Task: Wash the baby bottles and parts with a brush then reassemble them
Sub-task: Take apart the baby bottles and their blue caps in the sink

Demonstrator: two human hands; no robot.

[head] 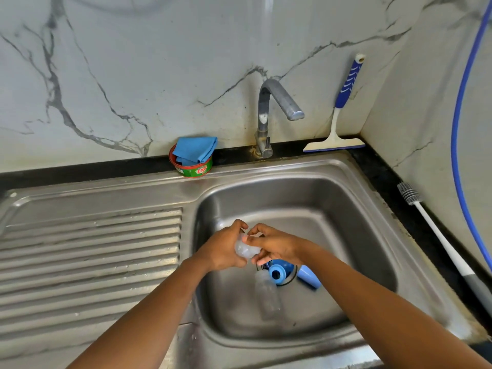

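Over the steel sink basin (pixel 346 209), my left hand (pixel 223 249) and my right hand (pixel 277 246) meet around a small clear silicone teat (pixel 246 249); both grip it with their fingertips. Below them on the basin floor lies a clear baby bottle (pixel 267 296) on its side. A blue screw ring (pixel 278 274) rests over the drain. A blue cap (pixel 308 280) lies just right of the ring, partly hidden by my right forearm. The bottle brush (pixel 436 235), grey bristles and white handle, lies on the black counter at the right.
The tap (pixel 279 102) stands behind the basin, no water running. A red-green soap tub with a blue cloth (pixel 194 158) sits on the back ledge. A blue-handled squeegee (pixel 340 123) leans in the corner. A ribbed drainboard (pixel 90 257) extends left. A blue hose (pixel 458 145) hangs right.
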